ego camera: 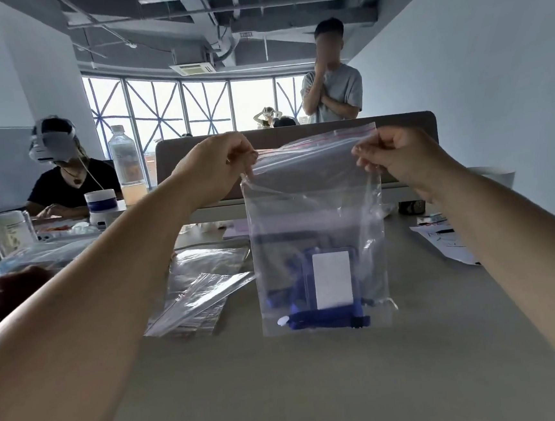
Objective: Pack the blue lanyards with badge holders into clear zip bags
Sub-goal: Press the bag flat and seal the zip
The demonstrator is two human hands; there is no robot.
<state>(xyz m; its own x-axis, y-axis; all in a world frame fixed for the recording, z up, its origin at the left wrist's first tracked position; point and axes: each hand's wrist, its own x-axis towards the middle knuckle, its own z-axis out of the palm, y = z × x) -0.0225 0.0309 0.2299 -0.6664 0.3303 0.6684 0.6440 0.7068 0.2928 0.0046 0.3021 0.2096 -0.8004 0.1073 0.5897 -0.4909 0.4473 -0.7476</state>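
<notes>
Bag [313, 214], lanyard [326, 320] inside, mouth apparently unsealed. My left grip [218, 168] and right grip [395, 156] pinch its top corners. Risk: uneven pull leaves zip gaping.

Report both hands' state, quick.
Left hand: closed, pinching the zip bag at its top left corner.
Right hand: closed, pinching its top right corner.

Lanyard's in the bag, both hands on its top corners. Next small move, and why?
Probably pinch along the red-lined zip strip to seal it. The blue fabric lanyard with its badge holder lies at the bottom of the clear plastic zip bag, the left hand and right hand pinch its top corners, and the mouth looks parted.
</notes>
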